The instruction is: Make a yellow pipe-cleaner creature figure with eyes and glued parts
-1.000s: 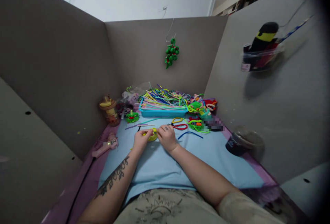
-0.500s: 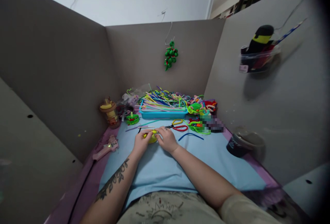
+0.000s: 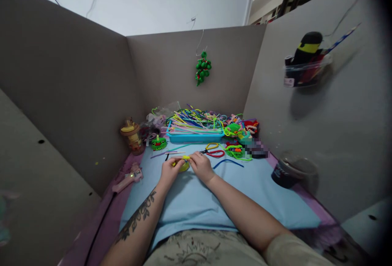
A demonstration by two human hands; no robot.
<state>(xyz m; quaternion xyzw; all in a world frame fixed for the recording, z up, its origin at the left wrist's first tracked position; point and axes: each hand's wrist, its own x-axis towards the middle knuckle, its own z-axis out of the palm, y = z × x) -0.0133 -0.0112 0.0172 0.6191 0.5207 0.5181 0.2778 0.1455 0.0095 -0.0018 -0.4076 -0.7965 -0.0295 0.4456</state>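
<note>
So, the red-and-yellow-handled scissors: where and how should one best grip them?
I would grip the scissors by both handle loops, coming from the right: they lie with the loops spread toward that side, while the dark blades point left, toward the right hand.

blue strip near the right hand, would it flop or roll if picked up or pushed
The blue strip would probably feel light, being so thin. It may be bendable yet hold its shape, as it lies in a curve. That bend makes free rolling unlikely.
</note>
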